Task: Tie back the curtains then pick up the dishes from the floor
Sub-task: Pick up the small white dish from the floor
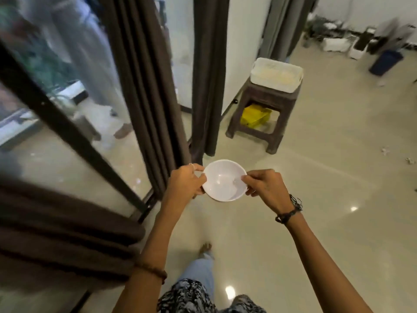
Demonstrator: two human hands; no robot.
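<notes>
Left hand [185,180] gripped white bowl [224,180] by its left rim | right hand [264,185] pinched right rim | bowl held above floor [316,177], brown curtains [144,86] beside it

Daylight enters through the glass door [56,114] in the upper left of the frame, where the pane looks washed out and carries pale reflections. The glossy floor [327,177] shows small bright glare spots at the lower centre and right of centre. The brown curtains [144,86] stay dark, with little detail in their folds. Motion blur smears the whole left side and the clutter in the upper right corner. The white bowl [224,180] at centre is fairly sharp. Wide-angle distortion bends the door frame and curtains outward toward the edges.
</notes>
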